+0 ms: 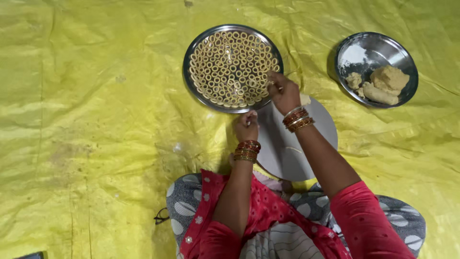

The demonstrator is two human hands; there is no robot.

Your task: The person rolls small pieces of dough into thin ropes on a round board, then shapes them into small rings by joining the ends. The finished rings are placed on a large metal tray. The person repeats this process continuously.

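Rings of pale dough fill the round steel plate (pixel 191 50) on the yellow sheet (pixel 96 120). I see my right hand (pixel 283 91) at its near rim, fingers pinched on something too small to tell. My left hand (pixel 246 125) curls shut beside the grey round board (pixel 316 129). A steel bowl (pixel 378 45) with dough lumps (pixel 389 79) sits right.

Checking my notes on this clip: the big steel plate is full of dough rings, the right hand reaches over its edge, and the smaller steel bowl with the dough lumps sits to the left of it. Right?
Not quite. In the head view the steel bowl with the dough lumps sits to the right of the steel plate, not the left. The rest holds: dough rings fill the plate, and the right hand reaches over its edge.
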